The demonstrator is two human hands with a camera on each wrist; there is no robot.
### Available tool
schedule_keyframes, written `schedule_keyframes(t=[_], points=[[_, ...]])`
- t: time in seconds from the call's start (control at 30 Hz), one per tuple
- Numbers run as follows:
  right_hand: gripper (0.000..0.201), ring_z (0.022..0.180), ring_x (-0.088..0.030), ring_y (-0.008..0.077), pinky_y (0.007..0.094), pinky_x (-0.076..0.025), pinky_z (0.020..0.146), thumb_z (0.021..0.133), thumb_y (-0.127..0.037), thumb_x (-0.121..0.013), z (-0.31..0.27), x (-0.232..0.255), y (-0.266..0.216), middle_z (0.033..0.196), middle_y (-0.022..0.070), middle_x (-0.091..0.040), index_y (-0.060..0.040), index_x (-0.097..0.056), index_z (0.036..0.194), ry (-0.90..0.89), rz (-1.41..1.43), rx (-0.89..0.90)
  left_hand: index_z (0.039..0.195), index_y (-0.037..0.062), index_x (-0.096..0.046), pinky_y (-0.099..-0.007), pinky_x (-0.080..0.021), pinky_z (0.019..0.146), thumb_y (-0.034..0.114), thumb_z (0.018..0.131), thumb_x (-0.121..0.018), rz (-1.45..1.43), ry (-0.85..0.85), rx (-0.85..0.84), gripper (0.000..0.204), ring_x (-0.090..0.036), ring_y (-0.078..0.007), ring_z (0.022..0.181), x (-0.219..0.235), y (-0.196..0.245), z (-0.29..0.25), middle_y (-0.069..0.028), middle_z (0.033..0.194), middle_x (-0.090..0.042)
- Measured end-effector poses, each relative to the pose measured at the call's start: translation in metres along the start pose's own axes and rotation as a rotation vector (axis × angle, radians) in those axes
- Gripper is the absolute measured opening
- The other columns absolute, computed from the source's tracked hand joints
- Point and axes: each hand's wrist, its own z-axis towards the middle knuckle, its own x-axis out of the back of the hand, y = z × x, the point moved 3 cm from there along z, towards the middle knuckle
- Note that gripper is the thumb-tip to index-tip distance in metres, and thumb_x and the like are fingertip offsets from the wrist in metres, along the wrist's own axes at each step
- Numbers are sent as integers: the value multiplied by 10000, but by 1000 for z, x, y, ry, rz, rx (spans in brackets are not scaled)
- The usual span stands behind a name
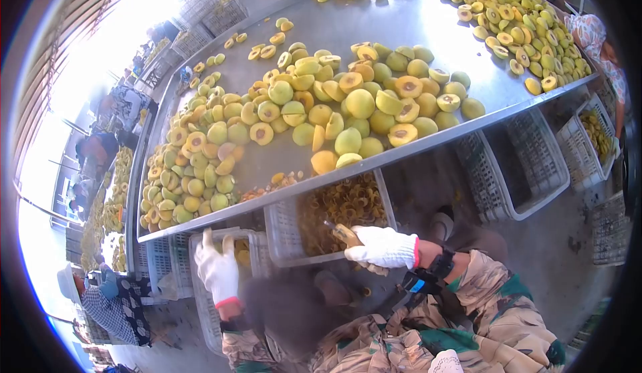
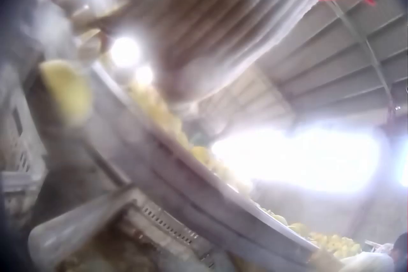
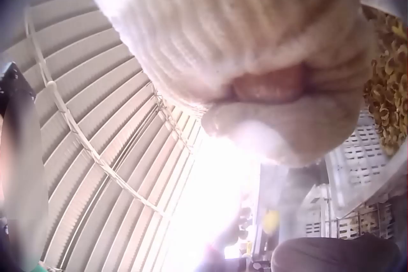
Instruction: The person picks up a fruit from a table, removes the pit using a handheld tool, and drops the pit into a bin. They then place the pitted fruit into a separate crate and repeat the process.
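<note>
Left hand: released
Right hand: grasping tool, pointing ten o'clock
Nick risk: tool slipping toward nine o'clock, into left hand

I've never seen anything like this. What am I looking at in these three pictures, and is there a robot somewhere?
No robot here: these are a person's two hands in white gloves. The wide picture comes from a camera worn on the head, looking down. The other two come from cameras on the wrists, so a glove fills much of each.

On the metal table lie many yellow-green fruits, a number of them cut open. The right hand grips a small tool with a yellowish handle. The left hand, fingers extended, is by the table's edge above a pale crate. A blurred yellow piece shows in the left wrist picture; I can't tell exactly what it is.
</note>
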Motion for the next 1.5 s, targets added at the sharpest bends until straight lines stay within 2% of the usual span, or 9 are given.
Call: schedule_keyframes(t=[0.1, 0.3, 0.6, 0.73, 0.87, 1.07, 1.3, 1.43, 1.5], points=[[250, 542, -543, 117, 285, -485, 531, 939, -274, -589, -12, 9, -8, 718, 28, -558, -52, -497, 1009, -51, 143, 56, 1264, 54, -597, -424, -425, 1015, 235, 898, -648, -466, 8, -228, 411, -551, -369, 1173, 10, 78, 35, -206, 1250, -591], [247, 451, -492, 103, 262, -425, 463, 941, -255, -587, -33, 34, -15, 627, 18, -527, -44, -487, 1022, 45, 324, 181, 1179, 121, -604, -406, -448, 986, 11, 827, -540, -144, -161, -1181, 374, -556, -330, 1160, -40, 242, 80, -135, 1266, -591], [296, 442, -483, 103, 264, -392, 421, 941, -257, -601, -36, 37, -13, 629, 15, -521, -36, -470, 1089, 67, 407, 182, 1115, 105, -561, -431, -516, 846, 82, 844, -555, 126, -170, -1014, 273, -600, -319, 1037, -69, 212, 97, -142, 1083, -583], [297, 455, -485, 101, 267, -406, 429, 941, -258, -607, -33, 32, -16, 630, 12, -517, -43, -471, 1096, 52, 436, 216, 1182, 69, -539, -403, -538, 841, 124, 865, -557, -58, -341, -563, 322, -640, -329, 1008, -52, 188, 94, -167, 1139, -623], [315, 478, -497, 100, 268, -422, 447, 937, -253, -612, -26, 26, -23, 640, 12, -526, -48, -489, 1143, 120, 362, 190, 1380, 82, -449, -343, -556, 783, 90, 901, -509, -1323, -794, -174, 483, -624, -242, 981, -47, 159, 71, -117, 1163, -577], [326, 508, -517, 90, 258, -428, 473, 933, -246, -607, -18, 6, -39, 674, 10, -558, -59, -508, 1181, 93, 309, 223, 1338, 59, -446, -459, -539, 840, 111, 990, -509, -1998, -949, 89, 357, -609, -312, 1061, -46, 145, -11, -137, 1242, -558], [264, 464, -457, 84, 255, -392, 423, 943, -223, -599, -15, 11, -28, 638, -7, -504, -69, -477, 1119, 101, 436, 184, 1342, 40, -450, -463, -568, 783, 142, 982, -488, -1509, -497, 59, 376, -630, -310, 1047, -14, 29, -26, -164, 1165, -591], [240, 452, -440, 86, 260, -381, 413, 947, -193, -589, -30, 17, -26, 633, -4, -488, -64, -462, 1104, 120, 449, 187, 1313, 50, -530, -394, -451, 990, 167, 909, -609, -331, 62, 65, 428, -587, -325, 1139, 30, -24, -2, -204, 1246, -585], [255, 451, -451, 95, 262, -388, 418, 948, -192, -586, -32, 20, -25, 641, 5, -502, -49, -459, 1117, 140, 425, 191, 1312, 55, -543, -394, -426, 1022, 179, 890, -644, -264, 114, -68, 451, -557, -354, 1188, 40, 15, 12, -219, 1282, -576]])
